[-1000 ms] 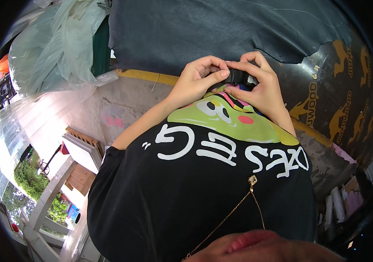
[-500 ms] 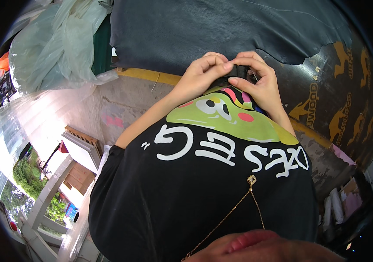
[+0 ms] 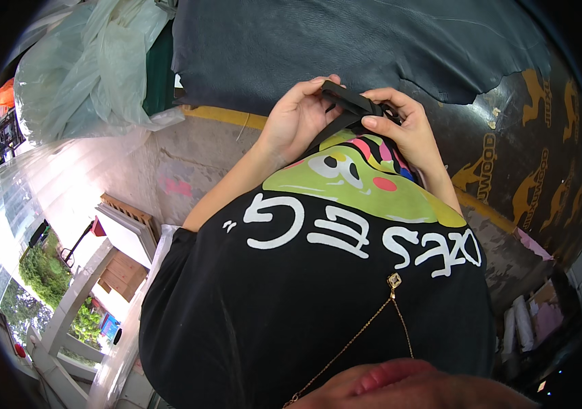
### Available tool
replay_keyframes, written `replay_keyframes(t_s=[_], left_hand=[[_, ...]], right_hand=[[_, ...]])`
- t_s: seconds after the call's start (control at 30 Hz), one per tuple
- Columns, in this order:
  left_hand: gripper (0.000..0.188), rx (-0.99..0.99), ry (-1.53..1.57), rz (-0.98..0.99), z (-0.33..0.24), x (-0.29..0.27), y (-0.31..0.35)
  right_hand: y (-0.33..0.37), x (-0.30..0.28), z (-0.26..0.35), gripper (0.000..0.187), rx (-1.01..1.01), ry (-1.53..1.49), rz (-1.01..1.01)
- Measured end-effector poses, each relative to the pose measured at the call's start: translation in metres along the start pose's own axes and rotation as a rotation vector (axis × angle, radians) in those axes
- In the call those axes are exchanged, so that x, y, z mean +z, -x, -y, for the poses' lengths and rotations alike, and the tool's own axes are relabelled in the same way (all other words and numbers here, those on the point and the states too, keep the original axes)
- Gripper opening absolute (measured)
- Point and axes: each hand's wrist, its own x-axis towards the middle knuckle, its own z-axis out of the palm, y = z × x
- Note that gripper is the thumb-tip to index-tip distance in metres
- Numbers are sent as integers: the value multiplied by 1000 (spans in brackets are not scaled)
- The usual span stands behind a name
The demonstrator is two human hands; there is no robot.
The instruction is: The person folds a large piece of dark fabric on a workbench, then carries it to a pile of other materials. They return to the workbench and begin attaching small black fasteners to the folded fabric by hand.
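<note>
A flat black strap [image 3: 351,102], folded or looped over itself, is up between my two hands near the table's front edge. Its left end rests against the fingertips of my left hand [image 3: 293,124], which is curled around it with the thumb on top. My right hand [image 3: 410,128] pinches the bunched right part of the strap between thumb and bent forefinger. One length of strap slants down toward the left, in front of my shirt. The fingers' undersides are hidden.
Beyond my hands, a large dark blue-grey leather hide [image 3: 345,51] covers the table. Brown printed board [image 3: 488,150] shows at the right. Crumpled clear plastic sheeting [image 3: 86,75] lies at the far left, and a yellow edge strip [image 3: 229,117] runs along the table's front.
My hands have moved apart from their near-touching pinch. The left hand has shifted left and turned, bringing the strap's flat length into view. My right hand stays nearly in place.
</note>
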Motion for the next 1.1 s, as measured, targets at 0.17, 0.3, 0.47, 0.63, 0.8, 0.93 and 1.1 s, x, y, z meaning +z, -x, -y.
replay_keyframes(t_s=[0.17, 0.3, 0.47, 0.63, 0.8, 0.93, 1.1], left_hand=[[27, -148, -619, -74, -3, 15, 8], [23, 302, -980, 24, 6, 9, 0], [28, 197, 18, 46, -5, 3, -5], [30, 196, 255, 37, -8, 1, -3], [31, 145, -305, 253, -39, -15, 13], [19, 207, -1161, 95, -50, 1, 22], [17, 288, -428, 134, -32, -5, 17]], right_hand=[[3, 2, 5, 31, -3, 65, -10], [4, -2, 4, 32, 10, 164, -47], [2, -3, -2, 33, -1, 110, -72], [1, 1, -2, 32, 23, 61, -93], [5, 2, 3, 32, 12, 120, -98], [6, 1, 3, 31, 44, 146, -65], [9, 12, 13, 35, -55, 138, -52]])
